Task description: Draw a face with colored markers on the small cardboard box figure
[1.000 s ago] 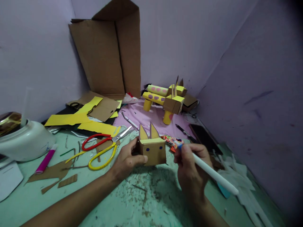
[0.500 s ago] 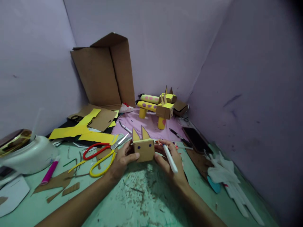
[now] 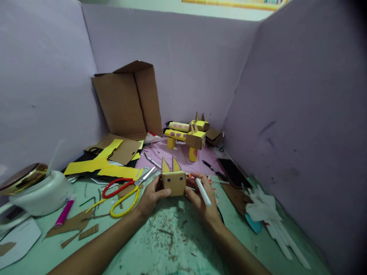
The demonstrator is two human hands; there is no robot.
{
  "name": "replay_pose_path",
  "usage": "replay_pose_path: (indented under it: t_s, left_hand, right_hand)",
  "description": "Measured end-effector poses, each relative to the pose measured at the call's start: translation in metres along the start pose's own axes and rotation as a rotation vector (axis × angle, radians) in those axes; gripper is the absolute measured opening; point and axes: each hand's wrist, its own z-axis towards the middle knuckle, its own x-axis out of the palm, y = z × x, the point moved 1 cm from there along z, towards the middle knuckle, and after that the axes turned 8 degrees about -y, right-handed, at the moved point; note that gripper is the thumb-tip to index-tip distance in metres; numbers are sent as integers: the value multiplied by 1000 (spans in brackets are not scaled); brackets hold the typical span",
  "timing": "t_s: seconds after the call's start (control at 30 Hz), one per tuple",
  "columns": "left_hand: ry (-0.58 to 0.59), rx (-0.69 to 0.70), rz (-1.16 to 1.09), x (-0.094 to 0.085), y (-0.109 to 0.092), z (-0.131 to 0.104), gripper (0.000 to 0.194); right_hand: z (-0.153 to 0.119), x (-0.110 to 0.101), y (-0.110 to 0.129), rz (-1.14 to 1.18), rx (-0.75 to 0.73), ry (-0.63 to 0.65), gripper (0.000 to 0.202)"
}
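Note:
A small cardboard animal head (image 3: 174,185) with two pointed ears and two dark blue dots on its front is held upright over the green table. My left hand (image 3: 151,195) grips its left side, thumb across the lower front corner. At its right side, my right hand (image 3: 204,196) steadies the edge with thumb and fingertips, and a white marker (image 3: 203,192) rests between its fingers. Red-and-yellow-handled scissors (image 3: 127,191) lie just left of my left hand. Behind stand yellow spotted cardboard animals (image 3: 183,136) with similar eared heads.
Yellow paper strips (image 3: 94,163) and an opened cardboard box (image 3: 126,101) are at the back left. A white teapot (image 3: 43,194) and a magenta tube (image 3: 64,212) sit left. On the right lie a cutter knife (image 3: 213,169), a phone (image 3: 233,173) and white gloves (image 3: 266,217).
The camera view has tilted up, showing the top of the back wall. Both hands keep the cardboard head in nearly the same place.

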Motion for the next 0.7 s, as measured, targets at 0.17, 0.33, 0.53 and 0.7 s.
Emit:
replay_pose_path:
  t_s: [0.17, 0.33, 0.53, 0.7]
  left_hand:
    - [32, 22, 24, 1, -1, 0, 63]
    - [15, 27, 41, 3, -4, -2, 64]
    - [-10, -12, 24, 10, -10, -10, 62]
    - [11, -81, 4, 13, -5, -17, 64]
  right_hand:
    - [-1, 0, 0, -10, -15, -2, 39]
    - [-1, -1, 1, -29, -28, -15, 36]
    - [-2, -1, 9, -53, -47, -134, 30]
    - [-11, -7, 26, 28, -157, -325, 32]
